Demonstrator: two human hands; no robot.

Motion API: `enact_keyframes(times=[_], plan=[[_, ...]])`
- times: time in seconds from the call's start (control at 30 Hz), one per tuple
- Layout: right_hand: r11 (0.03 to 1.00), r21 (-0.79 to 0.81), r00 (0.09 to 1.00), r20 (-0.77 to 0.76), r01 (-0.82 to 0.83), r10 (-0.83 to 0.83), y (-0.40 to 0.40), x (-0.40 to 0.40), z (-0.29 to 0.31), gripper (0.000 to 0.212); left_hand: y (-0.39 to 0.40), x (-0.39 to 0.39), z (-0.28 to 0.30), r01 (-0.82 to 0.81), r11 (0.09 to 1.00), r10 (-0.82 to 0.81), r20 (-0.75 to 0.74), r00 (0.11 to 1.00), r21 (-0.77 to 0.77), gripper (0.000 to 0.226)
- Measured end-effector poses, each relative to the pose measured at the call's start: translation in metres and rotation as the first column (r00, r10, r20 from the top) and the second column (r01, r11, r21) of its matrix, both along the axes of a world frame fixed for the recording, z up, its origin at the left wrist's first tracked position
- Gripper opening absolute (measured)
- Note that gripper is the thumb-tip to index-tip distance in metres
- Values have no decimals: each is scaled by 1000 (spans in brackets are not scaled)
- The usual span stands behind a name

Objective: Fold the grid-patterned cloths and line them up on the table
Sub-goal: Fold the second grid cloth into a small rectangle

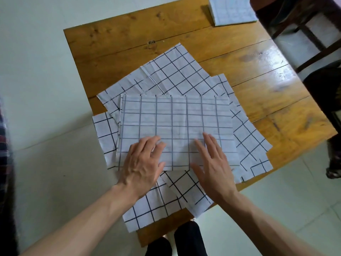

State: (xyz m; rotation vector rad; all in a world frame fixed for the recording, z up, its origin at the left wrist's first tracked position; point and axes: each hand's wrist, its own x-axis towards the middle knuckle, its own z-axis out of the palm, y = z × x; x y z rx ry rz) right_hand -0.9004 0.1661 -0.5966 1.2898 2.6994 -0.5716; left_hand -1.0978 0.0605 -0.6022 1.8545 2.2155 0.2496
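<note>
Two hands: left hand and right hand are pressing, fingers spread flat.
Half-folded cloth: lying under the fingertips, atop unfolded cloths.
Next: probably folding across again, then joining the folded cloth far beyond the fingers.

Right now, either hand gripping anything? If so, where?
Nothing is gripped. The left hand and right hand lie flat, fingers straight, on the near part of the top cloth.
</note>
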Motion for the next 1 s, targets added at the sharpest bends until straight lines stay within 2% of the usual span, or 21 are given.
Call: enact_keyframes(times=[0.1, 0.23, 0.37, 0.47, 0.67, 0.87, 1.0], plan=[[1000, 2, 1000, -24, 6, -6, 3, -4, -7, 71, 1, 5, -6, -13, 1000, 13, 1, 1000, 8, 54], [999, 31, 998, -54, 26, -24, 0, -11, -15, 60, -1, 10, -10, -59, 998, 59, 10, 998, 19, 50], [998, 29, 994, -97, -50, 53, -10, -20, -25, 55, 6, 22, -12, -32, 997, 31, 20, 999, 64, 49], [994, 20, 987, -116, -106, 108, -16, -24, -34, 59, 12, 28, -17, 3, 1000, -3, 10, 1000, 18, 58], [994, 19, 993, -40, -112, 113, -8, -17, -35, 64, 3, 21, -32, 27, 994, -32, -41, 999, -108, 64], [998, -26, 996, 75, -50, 51, 8, 9, -26, 71, -18, -5, -34, -23, 986, 9, -89, 996, -163, 65], [995, -17, 988, 113, -99, 100, 18, 25, -22, 73, -27, -18, -30, -10, 984, -12, -125, 992, -179, 65]])
